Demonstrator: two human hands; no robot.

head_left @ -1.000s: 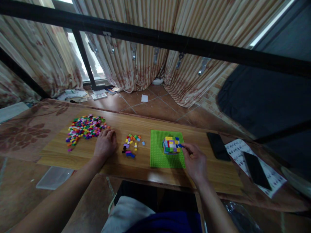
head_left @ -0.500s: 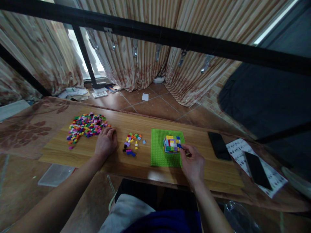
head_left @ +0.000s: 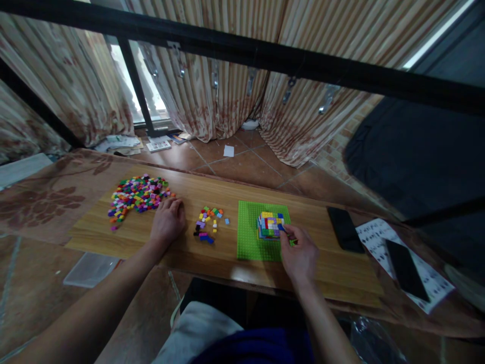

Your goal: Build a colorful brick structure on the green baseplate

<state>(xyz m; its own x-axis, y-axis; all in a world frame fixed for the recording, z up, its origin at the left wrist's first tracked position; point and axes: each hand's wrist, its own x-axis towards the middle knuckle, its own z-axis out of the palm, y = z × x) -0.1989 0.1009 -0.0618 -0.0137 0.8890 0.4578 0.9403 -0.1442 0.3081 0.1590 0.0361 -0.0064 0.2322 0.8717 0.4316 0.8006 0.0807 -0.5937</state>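
Observation:
A many-coloured block of small bricks (head_left: 270, 225) stands on a green baseplate (head_left: 250, 242) in the middle of the wooden board. My right hand (head_left: 299, 255) is at the block's near right corner, fingers pinched on a small blue brick (head_left: 281, 227) that touches the block. My left hand (head_left: 167, 222) rests palm down on the board with its fingers curled loosely, holding nothing. A small cluster of loose bricks (head_left: 208, 222) lies just right of it. A large heap of coloured bricks (head_left: 136, 194) lies to its upper left.
Two black phones (head_left: 344, 227) (head_left: 405, 270) lie at the right, the farther one on a printed sheet (head_left: 432, 280). A patterned brown cloth (head_left: 41, 197) covers the table under the wooden board (head_left: 189, 253). Curtains and a black bar lie beyond.
My right hand has shifted slightly left and nearer the block's corner with the blue brick. The left hand has stayed put. The view has drifted a little.

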